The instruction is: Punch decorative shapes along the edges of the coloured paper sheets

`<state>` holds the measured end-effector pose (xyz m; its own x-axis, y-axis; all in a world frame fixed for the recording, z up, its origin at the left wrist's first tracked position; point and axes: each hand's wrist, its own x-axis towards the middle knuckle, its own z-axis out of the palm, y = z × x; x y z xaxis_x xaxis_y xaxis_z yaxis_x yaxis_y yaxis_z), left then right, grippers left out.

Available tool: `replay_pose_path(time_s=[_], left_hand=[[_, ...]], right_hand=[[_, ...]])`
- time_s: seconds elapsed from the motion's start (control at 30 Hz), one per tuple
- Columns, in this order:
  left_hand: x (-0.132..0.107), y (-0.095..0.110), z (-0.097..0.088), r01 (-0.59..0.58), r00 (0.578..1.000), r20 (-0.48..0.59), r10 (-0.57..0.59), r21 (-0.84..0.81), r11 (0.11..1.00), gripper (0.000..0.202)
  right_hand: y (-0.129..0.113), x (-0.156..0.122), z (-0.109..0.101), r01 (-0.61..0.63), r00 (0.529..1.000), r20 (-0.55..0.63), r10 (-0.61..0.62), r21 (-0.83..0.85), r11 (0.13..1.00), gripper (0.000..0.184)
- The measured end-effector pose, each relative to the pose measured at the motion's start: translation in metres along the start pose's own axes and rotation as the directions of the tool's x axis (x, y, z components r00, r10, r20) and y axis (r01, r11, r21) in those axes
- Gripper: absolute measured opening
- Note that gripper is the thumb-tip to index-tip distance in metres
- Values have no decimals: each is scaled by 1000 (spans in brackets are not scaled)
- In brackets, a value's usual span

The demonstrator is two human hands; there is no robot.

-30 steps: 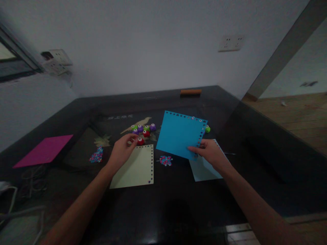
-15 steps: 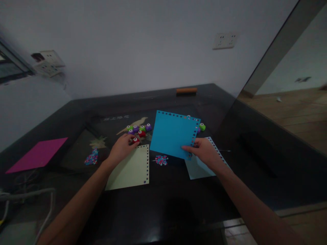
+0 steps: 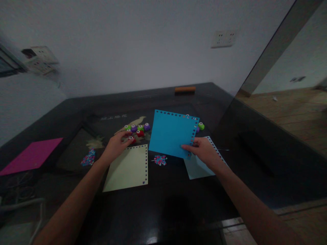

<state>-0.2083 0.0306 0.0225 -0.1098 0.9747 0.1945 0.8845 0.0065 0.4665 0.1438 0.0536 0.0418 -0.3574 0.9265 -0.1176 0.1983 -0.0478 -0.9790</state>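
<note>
My right hand (image 3: 199, 149) pinches the lower right part of a blue sheet of paper (image 3: 171, 134), thumb in front. Small shaped holes run along the sheet's top and right edges. It is held tilted above a pale blue sheet (image 3: 198, 169) with a punched edge. My left hand (image 3: 117, 147) closes its fingers and thumb around a small red craft hole punch (image 3: 132, 140), just behind a pale yellow sheet (image 3: 130, 166) with holes along its top and right edges. Several purple, green and red punches (image 3: 140, 133) cluster beyond that hand.
Confetti piles (image 3: 160, 160) lie between the sheets and at left (image 3: 88, 157). A green punch (image 3: 201, 126) shows behind the blue sheet's right edge. A magenta sheet (image 3: 32, 154) lies far left, an orange-brown roll (image 3: 185, 90) at the back of the dark table (image 3: 163, 197).
The view has shifted slightly. My left hand has drawn a little left with the red punch; my right hand holds the blue sheet almost unchanged.
</note>
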Motion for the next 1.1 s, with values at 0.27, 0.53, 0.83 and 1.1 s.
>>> replay_pose_path(time_s=[0.27, 0.53, 0.83, 1.1], left_hand=[[20, -19, -15, 63, 994, -86, -60, 29, 998, 36], [29, -33, 5, 34, 997, -68, -26, 121, 992, 39], [29, -35, 12, 22, 998, -63, -10, 184, 983, 36], [23, -30, 2, 62, 986, -159, -38, 152, 986, 34]], right_hand=[[0, 0, -1, -14, 1000, 8, 14, 24, 1000, 19], [1, 1, -1, 8, 1000, 1, -8, 40, 999, 23], [-5, -3, 1, 6, 1000, 9, -6, 21, 1000, 16], [-3, -2, 1, -8, 999, 51, -2, 187, 982, 24]])
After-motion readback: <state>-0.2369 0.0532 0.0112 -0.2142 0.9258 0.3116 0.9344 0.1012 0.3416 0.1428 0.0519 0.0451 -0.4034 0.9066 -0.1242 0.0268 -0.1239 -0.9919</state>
